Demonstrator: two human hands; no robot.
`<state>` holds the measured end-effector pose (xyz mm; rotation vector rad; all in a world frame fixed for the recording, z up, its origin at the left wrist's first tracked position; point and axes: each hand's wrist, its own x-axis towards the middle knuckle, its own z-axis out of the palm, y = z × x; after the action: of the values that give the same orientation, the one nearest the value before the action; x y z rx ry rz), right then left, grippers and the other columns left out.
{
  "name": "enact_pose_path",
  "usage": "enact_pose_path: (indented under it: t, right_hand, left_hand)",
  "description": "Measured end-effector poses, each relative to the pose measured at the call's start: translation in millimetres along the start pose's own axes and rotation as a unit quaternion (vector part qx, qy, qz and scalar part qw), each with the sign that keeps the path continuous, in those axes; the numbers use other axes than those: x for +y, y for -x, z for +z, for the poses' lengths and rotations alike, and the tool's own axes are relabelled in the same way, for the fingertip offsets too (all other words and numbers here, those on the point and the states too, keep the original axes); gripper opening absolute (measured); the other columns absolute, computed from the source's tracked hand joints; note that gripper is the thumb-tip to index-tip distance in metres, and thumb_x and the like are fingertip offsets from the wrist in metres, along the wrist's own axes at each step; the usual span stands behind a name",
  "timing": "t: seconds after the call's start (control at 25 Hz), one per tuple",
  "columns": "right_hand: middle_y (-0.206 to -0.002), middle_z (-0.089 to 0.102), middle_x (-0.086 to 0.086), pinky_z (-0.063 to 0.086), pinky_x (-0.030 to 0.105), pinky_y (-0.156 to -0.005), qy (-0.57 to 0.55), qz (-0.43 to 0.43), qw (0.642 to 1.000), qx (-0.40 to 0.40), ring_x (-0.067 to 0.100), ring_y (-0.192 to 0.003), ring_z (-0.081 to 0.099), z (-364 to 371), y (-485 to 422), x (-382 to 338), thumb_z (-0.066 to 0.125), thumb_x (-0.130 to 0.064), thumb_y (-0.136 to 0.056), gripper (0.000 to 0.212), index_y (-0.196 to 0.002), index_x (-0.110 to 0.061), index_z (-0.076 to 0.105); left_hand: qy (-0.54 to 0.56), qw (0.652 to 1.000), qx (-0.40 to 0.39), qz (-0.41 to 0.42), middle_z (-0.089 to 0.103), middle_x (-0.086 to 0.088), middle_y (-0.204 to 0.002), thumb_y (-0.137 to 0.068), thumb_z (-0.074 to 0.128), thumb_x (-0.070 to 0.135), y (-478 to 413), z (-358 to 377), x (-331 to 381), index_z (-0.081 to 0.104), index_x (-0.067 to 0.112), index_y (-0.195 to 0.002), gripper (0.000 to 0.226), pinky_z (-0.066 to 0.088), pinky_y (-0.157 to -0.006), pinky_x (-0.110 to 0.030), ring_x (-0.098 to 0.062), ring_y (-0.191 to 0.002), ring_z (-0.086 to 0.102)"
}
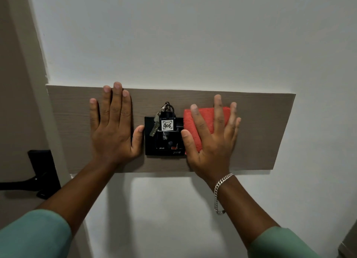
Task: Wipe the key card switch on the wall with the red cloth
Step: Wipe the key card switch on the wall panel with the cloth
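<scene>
**Both hands flat on the panel, red cloth beside the switch**

The black key card switch sits near the middle of a grey-brown wood panel fixed to the white wall. A key fob with a tag reading 406 stands in its slot, with a key hanging from the ring.

The left hand lies flat on the panel just left of the switch, fingers straight and close together, holding nothing; its thumb touches the switch's left edge.

The right hand presses the folded red cloth against the panel at the switch's right edge, fingers spread wide over the cloth. A silver bracelet circles that wrist. Both forearms come out of green sleeves.

A dark door handle shows at the left edge.
</scene>
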<state>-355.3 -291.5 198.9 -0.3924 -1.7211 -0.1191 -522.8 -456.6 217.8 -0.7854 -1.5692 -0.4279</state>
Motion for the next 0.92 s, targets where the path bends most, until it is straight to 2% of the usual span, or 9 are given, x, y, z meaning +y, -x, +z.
enact_pose_path:
  t: [0.12,0.24,0.28,0.44,0.48,0.6,0.72,0.84,0.92]
  right_hand:
    - [-0.163,0.029,0.009,0.009,0.062,-0.124,0.000,-0.086,0.996,-0.004,0.042,-0.154,0.014,-5.3,2.0,16.4,0.040,-0.060,-0.096,0.053,-0.145,-0.040,0.042]
    - [-0.164,0.028,0.010,0.012,0.063,-0.123,-0.015,0.039,0.999,0.018,0.041,-0.154,0.014,-4.5,6.9,5.0,0.040,-0.059,-0.096,0.054,-0.145,-0.038,0.043]
    - [-0.164,0.027,0.010,0.012,0.062,-0.124,-0.013,0.047,0.999,0.017,0.040,-0.154,0.012,-2.3,6.4,-4.6,0.040,-0.059,-0.096,0.054,-0.145,-0.039,0.043]
    - [-0.160,0.034,0.011,0.016,0.066,-0.121,-0.004,-0.099,0.995,-0.005,0.044,-0.152,0.019,-3.7,-0.5,2.8,0.045,-0.056,-0.095,0.051,-0.142,-0.036,0.049]
    - [-0.160,0.035,0.011,0.017,0.066,-0.120,-0.007,-0.076,0.997,0.004,0.044,-0.151,0.020,-4.0,-1.6,6.0,0.047,-0.055,-0.094,0.051,-0.141,-0.034,0.050]
    - [-0.162,0.032,0.013,0.020,0.062,-0.122,-0.023,0.087,0.995,0.047,0.041,-0.153,0.019,1.6,6.9,-11.0,0.041,-0.055,-0.097,0.052,-0.143,-0.032,0.049]
    - [-0.163,0.029,0.013,0.022,0.061,-0.121,-0.034,0.139,0.987,0.068,0.039,-0.154,0.016,8.8,20.0,-27.9,0.036,-0.055,-0.099,0.054,-0.146,-0.031,0.044]
    - [-0.166,0.022,0.008,0.015,0.055,-0.125,-0.085,0.274,0.952,0.108,0.035,-0.155,0.011,18.0,26.2,-45.3,0.038,-0.050,-0.098,0.056,-0.150,-0.029,0.038]
    - [-0.167,0.019,0.008,0.010,0.046,-0.126,-0.109,0.318,0.934,0.123,0.034,-0.156,0.009,25.3,35.2,-58.4,0.039,-0.049,-0.098,0.058,-0.151,-0.026,0.036]
  left_hand:
    - [0.008,1.000,-0.001,-0.001,0.014,-0.020,-0.163,-0.095,0.029,0.046,0.1,-1.4,-1.2,0.010,0.004,-0.155,0.076,0.002,-0.124,-0.053,-0.032,-0.153,0.002]
    - [0.011,1.000,-0.008,-0.001,0.015,-0.020,-0.163,-0.096,0.029,0.047,0.1,-2.0,-0.1,0.010,0.004,-0.156,0.076,0.000,-0.124,-0.052,-0.030,-0.153,0.000]
    - [0.014,1.000,-0.011,-0.002,0.016,-0.020,-0.163,-0.096,0.029,0.047,-0.6,-2.6,-0.1,0.008,0.005,-0.156,0.076,-0.001,-0.124,-0.051,-0.029,-0.153,-0.002]
    - [0.018,1.000,-0.017,-0.005,0.017,-0.021,-0.162,-0.096,0.030,0.047,-0.8,-5.6,1.4,0.006,0.005,-0.155,0.077,-0.004,-0.124,-0.049,-0.026,-0.152,-0.006]
    - [0.018,1.000,-0.017,-0.006,0.017,-0.021,-0.162,-0.096,0.030,0.047,-1.0,-5.6,1.6,0.007,0.004,-0.155,0.077,-0.005,-0.124,-0.049,-0.026,-0.152,-0.006]
    - [0.020,1.000,-0.019,-0.006,0.017,-0.021,-0.163,-0.096,0.029,0.047,-1.2,-5.8,2.5,0.010,0.004,-0.155,0.076,-0.004,-0.124,-0.049,-0.027,-0.152,-0.004]
    - [0.025,1.000,-0.018,-0.007,0.015,-0.020,-0.163,-0.095,0.030,0.047,-0.7,-6.0,2.5,0.010,0.004,-0.156,0.077,-0.004,-0.124,-0.049,-0.027,-0.153,-0.004]
    - [0.023,1.000,-0.017,-0.006,0.015,-0.020,-0.163,-0.095,0.030,0.047,-0.9,-6.4,0.9,0.009,0.005,-0.156,0.077,-0.003,-0.124,-0.050,-0.027,-0.153,-0.006]
    - [0.019,1.000,-0.014,-0.004,0.015,-0.020,-0.163,-0.095,0.031,0.047,-0.9,-5.8,1.2,0.009,0.004,-0.156,0.077,-0.002,-0.124,-0.050,-0.027,-0.153,-0.005]
